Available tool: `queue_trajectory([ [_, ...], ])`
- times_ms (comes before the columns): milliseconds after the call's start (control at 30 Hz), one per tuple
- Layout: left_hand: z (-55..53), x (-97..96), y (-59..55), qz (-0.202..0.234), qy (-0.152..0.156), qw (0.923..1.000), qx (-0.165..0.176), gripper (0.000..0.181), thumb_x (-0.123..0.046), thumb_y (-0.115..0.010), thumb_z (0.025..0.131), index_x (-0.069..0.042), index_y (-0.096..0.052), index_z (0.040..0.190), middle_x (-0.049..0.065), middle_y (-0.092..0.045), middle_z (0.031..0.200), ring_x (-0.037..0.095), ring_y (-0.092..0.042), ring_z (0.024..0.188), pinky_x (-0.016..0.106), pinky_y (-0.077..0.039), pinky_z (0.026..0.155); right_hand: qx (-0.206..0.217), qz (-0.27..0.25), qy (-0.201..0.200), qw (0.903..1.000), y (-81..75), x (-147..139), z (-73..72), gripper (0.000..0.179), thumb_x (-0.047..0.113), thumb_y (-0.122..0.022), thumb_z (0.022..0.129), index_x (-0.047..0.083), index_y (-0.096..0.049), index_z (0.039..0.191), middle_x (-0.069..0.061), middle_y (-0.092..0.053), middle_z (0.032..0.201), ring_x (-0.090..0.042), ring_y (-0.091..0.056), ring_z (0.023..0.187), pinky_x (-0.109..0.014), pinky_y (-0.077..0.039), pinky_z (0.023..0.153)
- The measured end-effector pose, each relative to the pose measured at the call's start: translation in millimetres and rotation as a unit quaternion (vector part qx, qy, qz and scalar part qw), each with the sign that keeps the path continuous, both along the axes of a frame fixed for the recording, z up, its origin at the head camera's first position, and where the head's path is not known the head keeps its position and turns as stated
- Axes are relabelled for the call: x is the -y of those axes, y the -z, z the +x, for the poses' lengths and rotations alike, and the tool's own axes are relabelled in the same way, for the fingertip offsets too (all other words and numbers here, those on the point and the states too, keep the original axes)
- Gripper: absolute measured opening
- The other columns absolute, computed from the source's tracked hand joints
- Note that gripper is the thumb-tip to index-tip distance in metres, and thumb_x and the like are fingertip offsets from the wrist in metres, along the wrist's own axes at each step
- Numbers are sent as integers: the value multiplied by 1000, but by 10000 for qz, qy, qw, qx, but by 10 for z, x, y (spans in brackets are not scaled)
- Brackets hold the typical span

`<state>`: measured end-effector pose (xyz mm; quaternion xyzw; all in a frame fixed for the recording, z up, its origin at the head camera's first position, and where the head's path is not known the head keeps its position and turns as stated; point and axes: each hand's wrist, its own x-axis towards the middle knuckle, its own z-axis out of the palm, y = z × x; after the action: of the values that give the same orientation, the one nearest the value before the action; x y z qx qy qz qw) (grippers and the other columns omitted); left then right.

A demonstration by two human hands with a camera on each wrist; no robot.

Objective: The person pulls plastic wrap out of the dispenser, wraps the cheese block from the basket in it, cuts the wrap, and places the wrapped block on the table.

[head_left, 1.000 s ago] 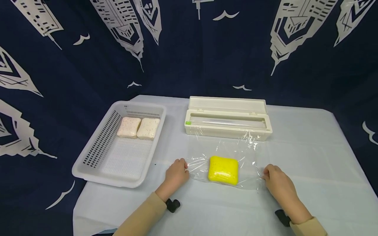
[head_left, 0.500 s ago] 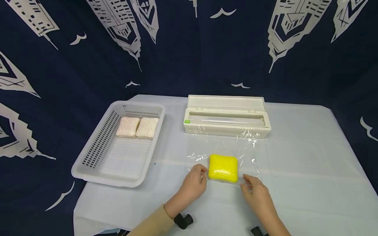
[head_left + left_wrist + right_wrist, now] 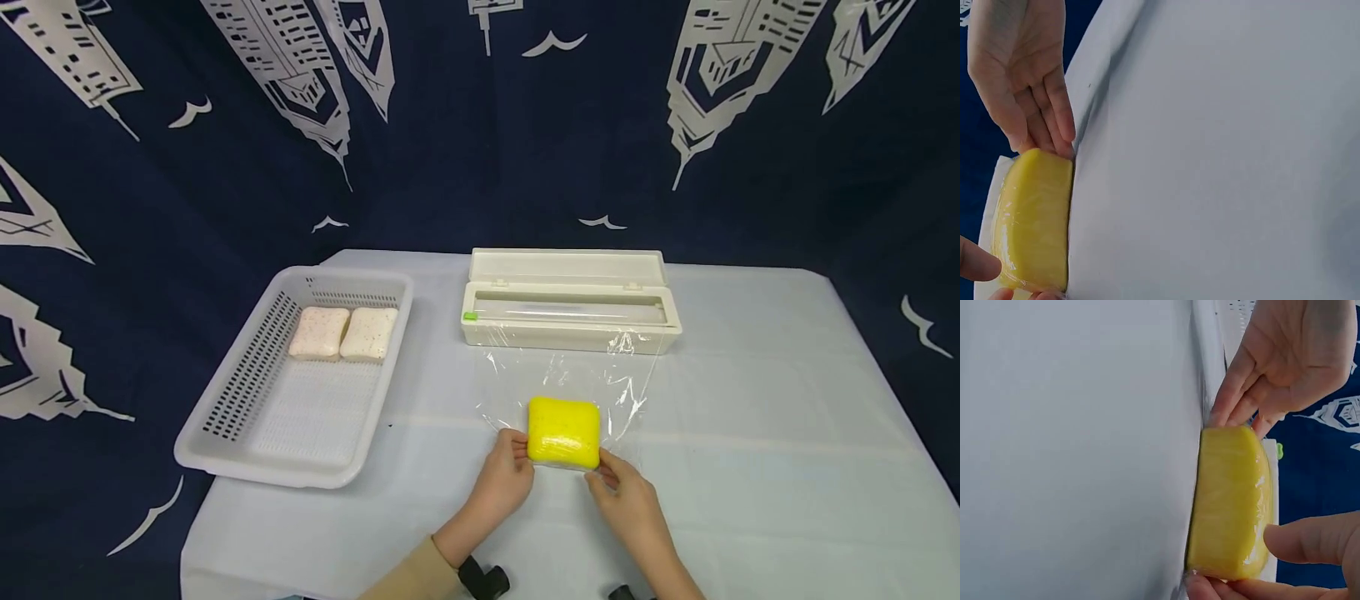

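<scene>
A yellow, rounded pillow-shaped block (image 3: 564, 435) lies on the table under clear cling film (image 3: 555, 371), its kind not certain. The film runs back to a cream cling-film dispenser (image 3: 558, 336) with its lid raised. My left hand (image 3: 502, 483) is at the block's left end, fingertips touching the film-covered side. From the right end, my right hand (image 3: 628, 504) touches the block with extended fingers. In the right wrist view the right thumb (image 3: 1310, 540) lies beside the block's shiny film-covered face (image 3: 1229, 500). Some fingertips are hidden behind the block's ends.
At the left stands a white perforated basket (image 3: 292, 473) holding two pale speckled blocks (image 3: 343, 333). White cloth (image 3: 787, 433) covers the table. A navy patterned curtain (image 3: 525, 150) hangs behind it.
Both hands have moved inward from the film's side edges to the block's two ends. The film's sides have drawn in toward the block, which stays in about the same place.
</scene>
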<state>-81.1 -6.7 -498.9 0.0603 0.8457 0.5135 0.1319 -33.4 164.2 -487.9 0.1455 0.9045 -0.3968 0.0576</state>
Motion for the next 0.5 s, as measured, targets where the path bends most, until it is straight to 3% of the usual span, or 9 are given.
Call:
queue_trajectory([
  [200,-52,31,-9,354,-2,9993,132,32,9,-52,86,6,-49,117,19,-60,111,30,-62,104,40,-55,91,-199,-360,141,9991,-55,-60,-29,56,10,-62,93,-7,-42,142,-28,-60,130,-38,-63,115,-38,-57,88],
  [300,-109,54,-35,481,-108,9987,89,35,11,-54,83,5,-49,117,18,-61,111,30,-62,105,39,-55,89,-311,-372,250,9985,-103,-99,-74,53,8,-63,92,-3,-44,141,-25,-62,128,-35,-65,110,-35,-58,85],
  [500,-235,35,-138,-11,-355,9985,-410,41,5,-73,79,-1,-52,113,10,-66,106,21,-55,98,28,-47,83,-696,52,251,9972,-178,-139,-214,49,5,-70,87,-1,-51,132,-19,-68,119,-31,-63,104,-39,-52,83],
])
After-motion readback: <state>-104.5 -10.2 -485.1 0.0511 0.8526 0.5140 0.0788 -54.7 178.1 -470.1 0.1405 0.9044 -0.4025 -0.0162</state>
